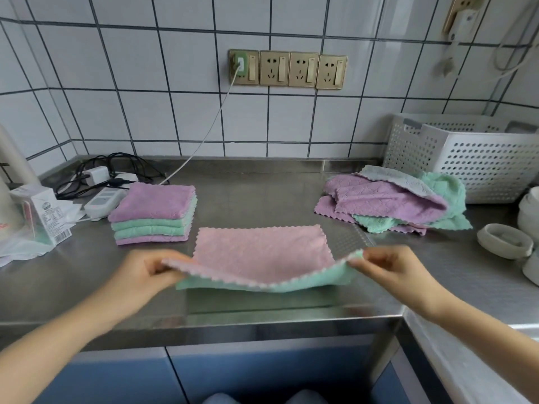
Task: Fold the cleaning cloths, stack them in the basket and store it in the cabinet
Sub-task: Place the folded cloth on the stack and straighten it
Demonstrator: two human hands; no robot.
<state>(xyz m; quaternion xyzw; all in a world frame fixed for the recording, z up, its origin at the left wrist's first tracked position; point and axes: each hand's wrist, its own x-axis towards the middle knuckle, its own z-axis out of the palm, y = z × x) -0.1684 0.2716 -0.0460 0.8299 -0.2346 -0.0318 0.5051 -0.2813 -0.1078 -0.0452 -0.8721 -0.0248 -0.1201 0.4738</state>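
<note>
A: What is held, and how?

B: A pink-and-green cloth (262, 252) is pinched at its two near corners, the left corner by the left hand (145, 272) and the right corner by the right hand (388, 269). The fingers (370, 262) are curled onto the scalloped edge. The near edge is lifted so the green underside is shown, while the far part is laid flat on the counter (262, 193).

A: What is hard to make out?

B: The left hand is blurred, so its fingertips cannot be told apart. The inside of the white perforated basket (478, 161) at the back right is hidden by its wall.

A: Where are the other cloths?

B: A folded stack (153, 215) of purple and green cloths is seen at the left, near the held cloth but apart from it. A loose heap (393, 199) of purple, green and grey cloths is lying just in front of the basket. White dishes (504, 240) at the right are cut off by the frame edge. Tangled cables and a power strip (105, 199) are seen behind the stack.
</note>
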